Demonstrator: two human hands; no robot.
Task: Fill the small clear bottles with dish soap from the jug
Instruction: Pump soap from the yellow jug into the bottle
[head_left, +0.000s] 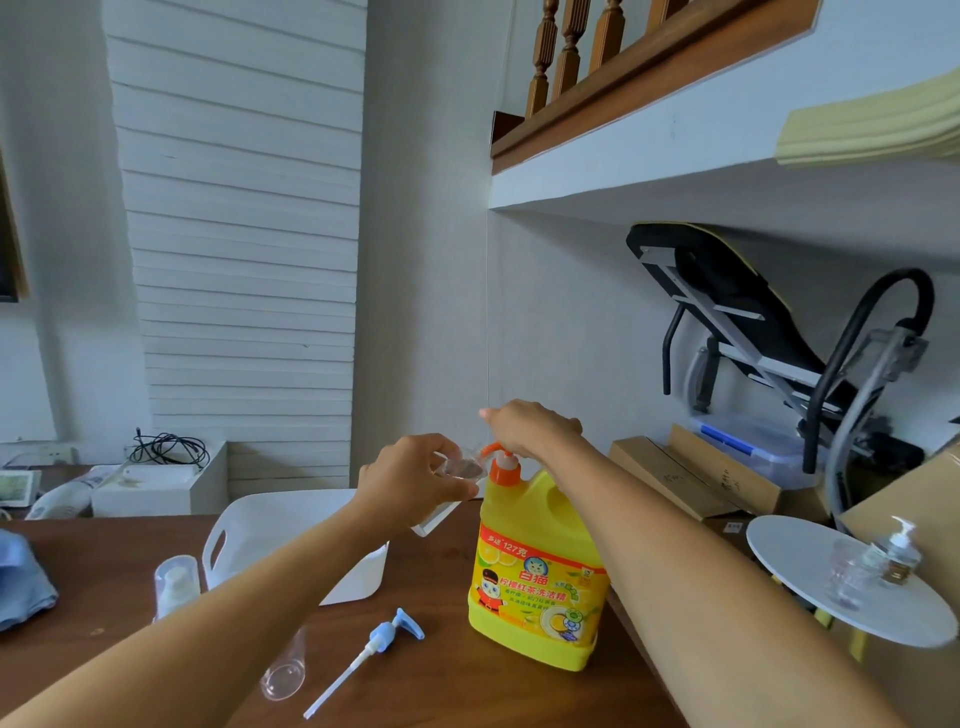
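Observation:
A yellow dish soap jug with an orange pump stands on the brown table. My right hand rests on top of the pump head, fingers bent over it. My left hand grips a small clear bottle, tilted, with its mouth at the pump's spout. A blue and white pump head with its long tube lies on the table in front of the jug. A clear cap lies beside my left forearm. Another small capped bottle stands at the left.
A white plastic bin sits behind my left arm. A blue cloth lies at the table's left edge. To the right, a round white stand carries a clear pump bottle. Cardboard boxes and exercise equipment stand beyond.

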